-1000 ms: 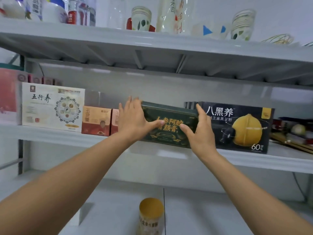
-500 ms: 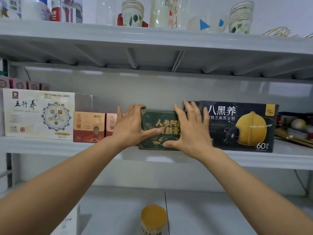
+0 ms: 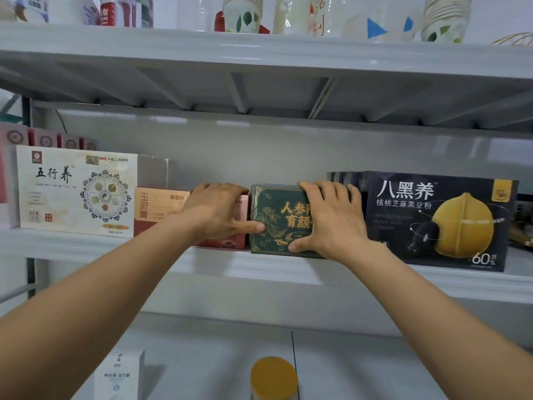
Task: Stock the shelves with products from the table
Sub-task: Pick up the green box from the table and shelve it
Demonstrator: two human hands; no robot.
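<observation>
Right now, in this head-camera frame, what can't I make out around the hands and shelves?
All in the head view:
- green box: right half of its print, hidden by the right hand.
- second red box: mostly behind the left hand.
- top-shelf cups: cut off by the top edge.
- yellow-topped can: body cut off by the bottom edge.
- items at far right: blurred, cut by the right edge.

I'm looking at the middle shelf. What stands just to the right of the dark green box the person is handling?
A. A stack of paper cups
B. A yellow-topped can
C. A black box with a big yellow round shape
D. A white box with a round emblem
C: on the middle shelf, the black box with the yellow round shape stands directly to the right of the dark green box.
</observation>
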